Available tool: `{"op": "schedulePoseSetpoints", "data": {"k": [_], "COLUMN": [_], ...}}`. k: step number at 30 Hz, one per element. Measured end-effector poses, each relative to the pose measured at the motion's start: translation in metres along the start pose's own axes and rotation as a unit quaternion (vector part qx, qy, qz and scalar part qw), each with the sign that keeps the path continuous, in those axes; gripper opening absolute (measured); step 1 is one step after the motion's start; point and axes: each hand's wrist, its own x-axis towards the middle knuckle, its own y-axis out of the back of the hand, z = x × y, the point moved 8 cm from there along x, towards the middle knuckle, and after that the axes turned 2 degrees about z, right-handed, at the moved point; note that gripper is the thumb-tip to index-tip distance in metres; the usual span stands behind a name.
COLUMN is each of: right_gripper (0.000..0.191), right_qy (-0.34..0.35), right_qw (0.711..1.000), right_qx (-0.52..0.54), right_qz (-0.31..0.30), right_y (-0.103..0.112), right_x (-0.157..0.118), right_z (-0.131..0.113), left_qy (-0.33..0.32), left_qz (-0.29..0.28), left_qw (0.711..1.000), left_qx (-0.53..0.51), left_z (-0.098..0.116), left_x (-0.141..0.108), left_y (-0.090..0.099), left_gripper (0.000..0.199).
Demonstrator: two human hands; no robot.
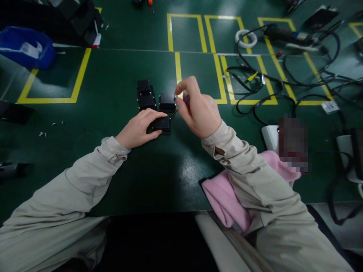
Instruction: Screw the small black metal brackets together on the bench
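Observation:
My left hand is closed round the near side of a small black block, with thumb and fingers on its edges. The block lies on the green table and has shiny screws at its ends. In the pinched fingers of my right hand is a thin dark-shafted tool. Its shaft slants down to the block's right end; the handle is mostly hidden, so its kind does not show. Just beyond sits another black block. More black blocks stand together to the left of it.
Loose screws lie at the left, below a blue bin. Black cables tangle at the right near a white tape roll. A pink cloth hangs over the table's front edge beneath my right forearm.

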Motion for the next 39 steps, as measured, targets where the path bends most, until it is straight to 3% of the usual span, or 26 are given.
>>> {"op": "schedulePoseSetpoints", "data": {"k": [24,34,39], "right_gripper": [0.042,0.031,0.038], "right_qy": [0.027,0.015,0.019], "right_qw": [0.999,1.0,1.0], "right_qx": [0.018,0.02,0.016], "right_qz": [0.003,0.009,0.001], "right_y": [0.0026,0.0013,0.0012], "right_x": [-0.0002,0.0017,0.0033], "right_z": [-0.0027,-0.0014,0.0007], "left_qy": [0.009,0.001,-0.002], "left_qz": [-0.005,-0.006,-0.01], "left_qw": [1.0,1.0,1.0], "left_qx": [0.004,0.002,0.0], "left_z": [-0.0012,-0.001,-0.0009], "left_x": [0.0006,0.001,0.0018], "left_y": [-0.0007,0.0002,0.0005], "left_gripper": [0.046,0.045,0.045]}}
